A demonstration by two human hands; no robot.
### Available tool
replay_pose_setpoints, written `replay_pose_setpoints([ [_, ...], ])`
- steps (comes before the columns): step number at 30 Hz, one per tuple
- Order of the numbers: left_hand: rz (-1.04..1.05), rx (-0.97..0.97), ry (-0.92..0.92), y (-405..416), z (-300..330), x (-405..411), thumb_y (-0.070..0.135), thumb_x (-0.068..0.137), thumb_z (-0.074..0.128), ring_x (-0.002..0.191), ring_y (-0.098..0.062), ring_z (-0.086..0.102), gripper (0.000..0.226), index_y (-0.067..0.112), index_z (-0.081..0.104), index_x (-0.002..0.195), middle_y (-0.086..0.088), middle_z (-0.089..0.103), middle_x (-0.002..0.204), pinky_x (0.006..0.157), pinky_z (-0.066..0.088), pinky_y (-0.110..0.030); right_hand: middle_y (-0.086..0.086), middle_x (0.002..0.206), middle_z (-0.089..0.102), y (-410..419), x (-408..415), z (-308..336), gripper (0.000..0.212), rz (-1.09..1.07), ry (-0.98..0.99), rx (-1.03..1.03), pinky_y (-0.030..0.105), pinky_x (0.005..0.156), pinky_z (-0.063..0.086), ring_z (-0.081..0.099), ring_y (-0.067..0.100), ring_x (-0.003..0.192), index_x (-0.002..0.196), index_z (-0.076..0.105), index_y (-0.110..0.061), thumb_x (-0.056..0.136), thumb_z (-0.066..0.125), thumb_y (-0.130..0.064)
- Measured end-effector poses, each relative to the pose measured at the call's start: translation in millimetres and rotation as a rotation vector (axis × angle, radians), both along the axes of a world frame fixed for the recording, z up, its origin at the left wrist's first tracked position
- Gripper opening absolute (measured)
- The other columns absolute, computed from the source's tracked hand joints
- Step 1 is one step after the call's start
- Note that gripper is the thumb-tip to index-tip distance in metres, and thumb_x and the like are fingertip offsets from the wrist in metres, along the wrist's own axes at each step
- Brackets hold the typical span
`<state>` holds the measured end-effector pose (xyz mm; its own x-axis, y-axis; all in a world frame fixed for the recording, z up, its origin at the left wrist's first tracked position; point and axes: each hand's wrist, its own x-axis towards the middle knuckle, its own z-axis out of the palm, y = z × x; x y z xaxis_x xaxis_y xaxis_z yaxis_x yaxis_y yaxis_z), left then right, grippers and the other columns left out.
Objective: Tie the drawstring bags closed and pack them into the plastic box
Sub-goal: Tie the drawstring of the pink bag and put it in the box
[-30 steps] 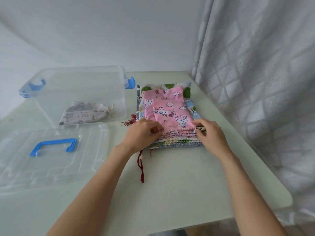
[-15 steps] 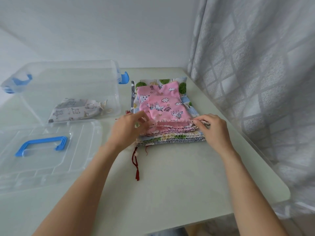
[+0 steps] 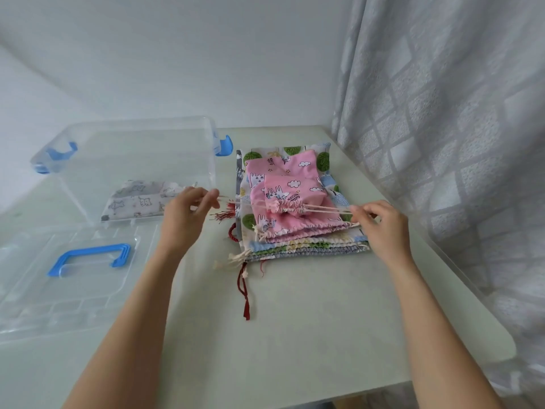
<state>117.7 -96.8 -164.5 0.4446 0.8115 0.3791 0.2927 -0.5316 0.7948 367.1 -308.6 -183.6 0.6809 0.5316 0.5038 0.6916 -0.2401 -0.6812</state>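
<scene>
The small pink drawstring bag (image 3: 290, 192) lies on top of the stack of bags (image 3: 298, 231) on the table (image 3: 309, 305), its mouth bunched between the two hands. The left hand (image 3: 182, 215) pinches the cream cord (image 3: 324, 208) at one end, the right hand (image 3: 380, 225) pinches the other, fingers curled round it. Beyond the left fingers stands the plastic box (image 3: 126, 160) holding a grey printed bag (image 3: 138, 200); its lid (image 3: 67, 278) lies nearer.

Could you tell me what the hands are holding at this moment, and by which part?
Both hold the small pink bag's cream drawstring: left hand pinches the left ends, right hand the right ends, pulled apart, mouth gathered.
</scene>
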Motion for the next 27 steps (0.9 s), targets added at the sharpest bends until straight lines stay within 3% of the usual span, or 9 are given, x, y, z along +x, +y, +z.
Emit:
replay_pose_setpoints([
  [3,-0.194,-0.219,-0.218,-11.9,9.4,5.0,0.04,0.089,0.052,0.087,-0.017,0.059,0.027,0.021,0.067,0.077,0.0,0.059,0.093,0.083,0.05,-0.035,0.0,0.075,0.063,3.7,-6.8,5.3,0.02,0.056,-0.015,-0.009,0.031,0.065,0.039,0.058,0.023,0.077,0.072,0.065,-0.01,0.085,0.066,-0.025],
  [6,-0.332,-0.356,-0.309,-22.3,13.8,6.7,0.051,0.086,0.054,0.098,-0.021,0.059,0.037,0.019,0.072,0.083,-0.009,0.065,0.098,0.101,0.043,-0.046,-0.003,0.094,0.066,4.6,-10.3,9.3,0.008,0.053,-0.128,-0.142,0.032,0.077,0.042,0.056,0.023,0.093,0.091,0.066,-0.018,0.084,0.066,-0.022],
  [10,-0.419,-0.454,-0.406,-35.2,19.0,10.4,0.048,0.088,0.053,0.109,-0.024,0.06,0.038,0.02,0.076,0.076,-0.024,0.064,0.105,0.105,0.039,-0.046,-0.007,0.111,0.061,9.9,-21.6,26.1,0.031,0.191,-0.228,-0.282,0.027,0.088,0.035,0.047,0.015,0.107,0.114,0.061,-0.021,0.084,0.066,-0.024],
  [15,-0.513,-0.543,-0.562,-43.2,19.7,16.7,0.033,0.089,0.043,0.106,-0.024,0.064,0.034,0.019,0.061,0.064,-0.009,0.072,0.096,0.098,0.047,-0.033,-0.011,0.09,0.068,29.2,-34.3,31.7,0.019,0.237,-0.223,-0.39,0.027,0.078,0.045,0.057,0.007,0.083,0.101,0.065,-0.021,0.082,0.07,-0.024],
  [18,-0.493,-0.564,-0.587,-39.9,17.4,18.2,0.024,0.098,0.036,0.089,-0.021,0.068,0.036,0.015,0.055,0.069,-0.002,0.068,0.077,0.087,0.051,-0.029,-0.01,0.083,0.069,33.8,-32.9,42.3,0.006,0.319,-0.054,-0.301,0.02,0.069,0.045,0.062,0.002,0.072,0.091,0.068,-0.023,0.087,0.064,-0.024],
  [20,-0.448,-0.559,-0.591,-39.5,16.9,19.1,0.022,0.1,0.034,0.074,-0.017,0.064,0.034,0.012,0.049,0.071,0.002,0.059,0.067,0.082,0.05,-0.029,-0.007,0.083,0.07,37.8,-34.7,49.8,0.01,0.377,-0.01,-0.313,0.021,0.066,0.047,0.064,0.004,0.072,0.089,0.068,-0.021,0.09,0.06,-0.027],
  [23,-0.342,-0.5,-0.586,-40.9,17.0,21.2,0.02,0.1,0.036,0.064,-0.018,0.046,0.034,0.012,0.041,0.068,0.004,0.042,0.061,0.069,0.049,-0.026,-0.008,0.077,0.066,44.4,-42.0,50.6,0.014,0.312,-0.176,-0.387,0.018,0.058,0.039,0.056,0.004,0.066,0.086,0.066,-0.023,0.092,0.056,-0.031],
  [25,-0.244,-0.419,-0.577,-38.7,17.4,19.4,0.021,0.1,0.039,0.058,-0.014,0.035,0.035,0.013,0.037,0.066,0.004,0.037,0.06,0.055,0.038,-0.024,-0.007,0.074,0.066,47.2,-45.0,45.4,0.013,0.243,-0.268,-0.387,0.023,0.058,0.04,0.057,0.01,0.068,0.085,0.066,-0.027,0.091,0.056,-0.033],
  [27,-0.153,-0.3,-0.529,-33.1,17.3,15.0,0.027,0.097,0.044,0.054,-0.011,0.031,0.035,0.013,0.033,0.066,-0.004,0.033,0.063,0.052,0.03,-0.023,-0.005,0.075,0.069,47.9,-46.2,39.6,0.014,0.208,-0.31,-0.352,0.027,0.06,0.041,0.058,0.014,0.069,0.086,0.068,-0.025,0.09,0.058,-0.034],
])
